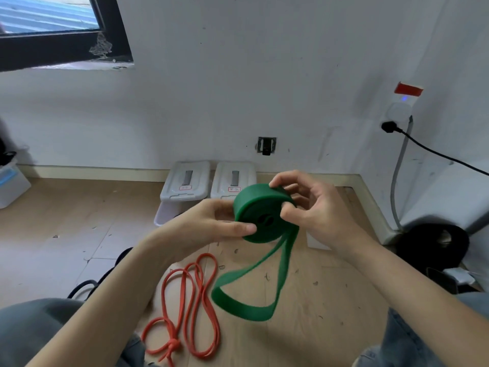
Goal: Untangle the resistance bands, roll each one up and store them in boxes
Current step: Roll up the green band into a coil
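Both forearms reach in from the bottom corners over knees in grey trousers, and between them, held up in the air, is a green band (260, 215) most of which is wound into a thick flat coil. On the near side of that coil the left hand (209, 223) grips it, thumb laid flat across the coil's face toward its dark centre, the other fingers curled behind. From the far side the right hand (315, 207) pinches the coil's rim, its forefinger hooked over the top edge and its thumb pressed on the outer wrap just where the loose part leaves the roll. That unrolled tail hangs down from the coil as a long open loop, its bottom bend near the wooden floor (330, 300). Just left of the hanging loop an orange band (190, 308), thin and cord-like, lies on the floor in several long loops with a knot near its lower end. Farther left, partly hidden by the left forearm, a black band (87, 286) shows as a few dark curves. Beyond the hands, against the white wall (238, 88), two pale lidded boxes (185, 181) stand side by side, the right one partly covered by the green coil.
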Motion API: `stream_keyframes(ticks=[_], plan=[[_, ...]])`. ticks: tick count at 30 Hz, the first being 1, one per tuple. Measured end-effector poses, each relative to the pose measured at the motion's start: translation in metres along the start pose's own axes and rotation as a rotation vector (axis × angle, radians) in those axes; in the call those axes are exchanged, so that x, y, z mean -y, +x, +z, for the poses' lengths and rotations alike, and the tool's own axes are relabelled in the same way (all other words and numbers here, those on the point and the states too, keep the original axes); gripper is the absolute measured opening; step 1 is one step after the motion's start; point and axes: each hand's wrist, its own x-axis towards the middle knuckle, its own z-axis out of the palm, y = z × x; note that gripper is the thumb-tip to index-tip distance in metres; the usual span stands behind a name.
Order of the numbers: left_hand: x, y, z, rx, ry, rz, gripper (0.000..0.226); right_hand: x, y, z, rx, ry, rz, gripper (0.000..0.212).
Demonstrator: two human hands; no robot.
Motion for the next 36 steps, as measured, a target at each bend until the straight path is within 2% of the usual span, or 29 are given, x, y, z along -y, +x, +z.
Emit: stream_keyframes(ticks=[4, 8, 13, 15, 18, 20, 22, 25, 27, 32, 34, 36], plan=[[0.000, 0.003, 0.004, -0.088, 0.085, 0.105, 0.037, 0.000, 0.000, 0.000, 0.036, -0.064, -0.031, 0.029], [-0.001, 0.002, 0.002, -0.162, -0.225, 0.110, 0.034, 0.000, 0.003, -0.008, 0.018, 0.259, 0.073, 0.038], [0.003, 0.006, 0.002, -0.177, -0.318, 0.095, 0.041, -0.002, 0.006, -0.008, -0.065, 0.169, 0.094, 0.034], [0.003, 0.004, 0.001, -0.154, -0.200, 0.108, 0.042, 0.000, 0.006, -0.013, -0.018, 0.103, 0.080, 0.029], [0.006, 0.003, 0.002, -0.121, 0.137, 0.112, 0.048, -0.001, 0.003, -0.016, 0.127, -0.199, 0.013, 0.022], [0.010, 0.003, 0.007, -0.105, 0.171, 0.123, 0.044, -0.003, 0.000, -0.012, 0.159, -0.260, 0.000, 0.023], [0.010, 0.001, 0.009, -0.117, 0.081, 0.148, 0.039, -0.004, -0.004, -0.007, 0.117, -0.038, 0.064, 0.026], [0.008, 0.002, 0.005, -0.186, -0.266, 0.149, 0.036, -0.010, -0.004, -0.002, -0.022, 0.343, 0.165, 0.041], [0.012, 0.006, 0.006, -0.239, -0.443, 0.141, 0.035, -0.014, -0.004, 0.002, -0.095, 0.408, 0.199, 0.045], [0.025, 0.013, 0.010, -0.281, -0.504, 0.047, 0.045, -0.020, -0.003, 0.003, 0.010, 0.114, 0.256, 0.043], [0.030, 0.012, 0.006, -0.235, -0.338, 0.025, 0.047, -0.021, -0.001, -0.002, 0.074, -0.087, 0.183, 0.039], [0.035, 0.011, 0.004, -0.176, 0.000, 0.002, 0.045, -0.022, -0.003, -0.002, 0.210, -0.263, 0.119, 0.038]])
